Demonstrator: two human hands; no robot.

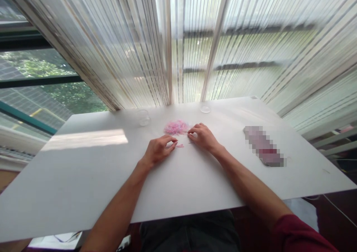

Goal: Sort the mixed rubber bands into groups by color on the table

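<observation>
A loose heap of small pink and pale strips (176, 127) lies on the white table (92, 181), just beyond my hands. My left hand (159, 150) is in front of the heap, thumb and forefinger brought together; whatever is between the tips is too small to make out. Beside those fingertips lie a few separate pink strips (180, 146). At the heap's right front edge, my right hand (204, 136) has thumb and forefinger pinched near a pale pink strand. What they grip is unclear. A thin dark line (192, 143), possibly a slender tool, shows below the right fingers.
A clear round container (143, 118) stands at the back left, and a clear round lid or dish (205, 109) at the back right. To the right lies a blurred-out flat oblong item (263, 146). Striped string curtains (134, 51) hang along the far edge.
</observation>
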